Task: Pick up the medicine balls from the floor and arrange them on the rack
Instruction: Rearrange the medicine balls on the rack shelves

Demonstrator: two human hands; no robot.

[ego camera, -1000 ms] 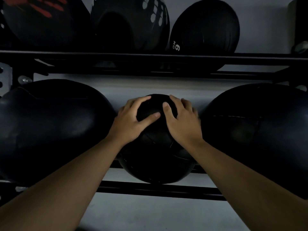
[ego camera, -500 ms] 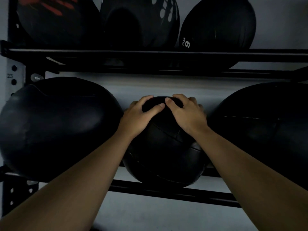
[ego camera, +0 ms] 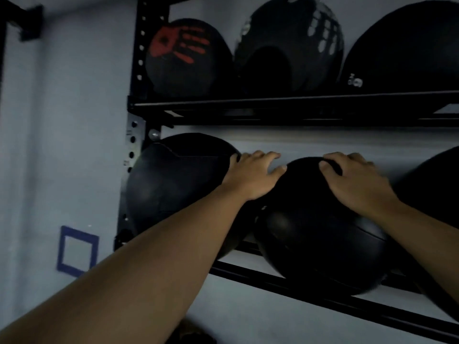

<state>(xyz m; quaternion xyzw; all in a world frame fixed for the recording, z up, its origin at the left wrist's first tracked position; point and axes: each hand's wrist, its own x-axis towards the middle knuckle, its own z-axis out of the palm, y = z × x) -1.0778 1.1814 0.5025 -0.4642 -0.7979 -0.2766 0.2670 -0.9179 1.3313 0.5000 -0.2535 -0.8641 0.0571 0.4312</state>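
resting on the rack [ego camera: 273,105], middle medicine ball [ego camera: 318,227] under flat open right hand [ego camera: 357,184], left hand [ego camera: 250,177] now shifted, spread onto left medicine ball [ego camera: 173,184]

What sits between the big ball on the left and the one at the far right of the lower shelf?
In the head view, a smaller black ball, with the right hand resting on top.
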